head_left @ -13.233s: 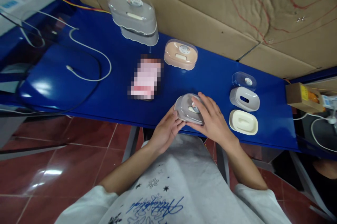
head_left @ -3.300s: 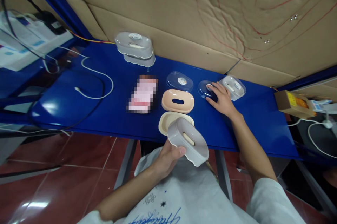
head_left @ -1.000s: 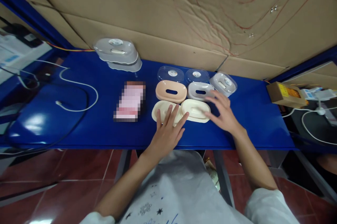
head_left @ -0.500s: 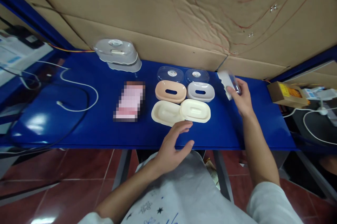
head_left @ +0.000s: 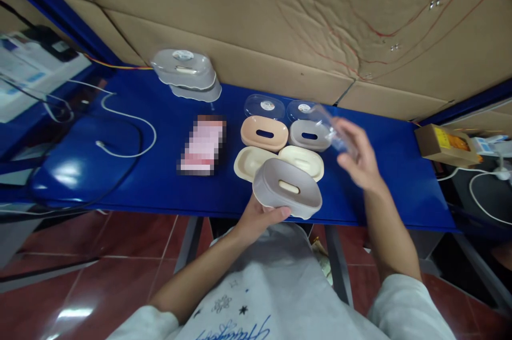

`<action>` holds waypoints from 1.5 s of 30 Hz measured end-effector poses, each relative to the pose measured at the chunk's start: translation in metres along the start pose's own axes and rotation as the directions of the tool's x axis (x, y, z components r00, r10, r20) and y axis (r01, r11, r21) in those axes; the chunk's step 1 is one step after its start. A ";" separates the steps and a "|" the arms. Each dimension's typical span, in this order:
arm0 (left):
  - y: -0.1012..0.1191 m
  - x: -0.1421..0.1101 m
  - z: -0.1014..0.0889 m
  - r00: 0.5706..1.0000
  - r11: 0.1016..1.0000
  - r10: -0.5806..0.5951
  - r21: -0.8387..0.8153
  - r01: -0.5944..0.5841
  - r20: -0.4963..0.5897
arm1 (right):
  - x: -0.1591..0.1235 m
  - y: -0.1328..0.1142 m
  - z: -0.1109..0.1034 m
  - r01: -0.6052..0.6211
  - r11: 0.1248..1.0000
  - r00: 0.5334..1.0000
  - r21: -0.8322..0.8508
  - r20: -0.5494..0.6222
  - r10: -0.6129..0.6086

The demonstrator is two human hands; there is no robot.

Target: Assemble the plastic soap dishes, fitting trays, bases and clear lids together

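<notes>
My left hand [head_left: 258, 218] grips a grey oval soap dish [head_left: 288, 195] from below, its thumb across the near side. A cream piece shows through the slot in its floor. To the right and higher, my right hand [head_left: 358, 156] has its fingers closed on a clear plastic lid [head_left: 330, 129], smeared by motion. Behind the held dish lie two cream trays, the left one [head_left: 246, 161] and the right one [head_left: 306, 161], partly covered by it. Further back are a peach slotted tray [head_left: 262, 124] and a grey slotted tray [head_left: 316, 144].
Two clear lids, one with a label [head_left: 267, 106] and another [head_left: 296, 111], lie behind the trays. Stacked lidded soap dishes [head_left: 186, 76] stand back left. A pixelated pink object [head_left: 202, 145], a white cable [head_left: 150, 140] and an orange-filled cardboard box [head_left: 446, 151] are on the blue table [head_left: 396, 185].
My right hand has come left from the table's right side, where it held the lidded soap dish. The lid is now off in that hand, and my left hand has closed on the grey dish.
</notes>
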State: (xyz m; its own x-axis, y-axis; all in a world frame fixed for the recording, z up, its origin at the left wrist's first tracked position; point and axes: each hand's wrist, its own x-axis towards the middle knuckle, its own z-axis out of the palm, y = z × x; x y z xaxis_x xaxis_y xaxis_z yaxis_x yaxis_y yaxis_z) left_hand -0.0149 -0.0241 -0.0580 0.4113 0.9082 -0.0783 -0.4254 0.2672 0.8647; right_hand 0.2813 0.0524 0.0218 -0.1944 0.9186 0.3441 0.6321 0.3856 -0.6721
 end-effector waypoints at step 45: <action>0.008 -0.002 -0.006 0.950 0.942 0.156 0.247 -0.226 0.272 | -0.072 0.046 -0.034 -0.210 0.919 0.976 -0.334 -0.120 0.180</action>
State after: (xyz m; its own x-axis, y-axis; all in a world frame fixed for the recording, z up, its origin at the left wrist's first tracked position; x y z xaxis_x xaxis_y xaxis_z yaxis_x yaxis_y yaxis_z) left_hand -0.0239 -0.0217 -0.0539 0.5430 0.8166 0.1957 -0.2950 -0.0327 0.9549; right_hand 0.3502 0.0010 -0.0113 0.0135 0.9558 0.2937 0.8722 0.1324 -0.4709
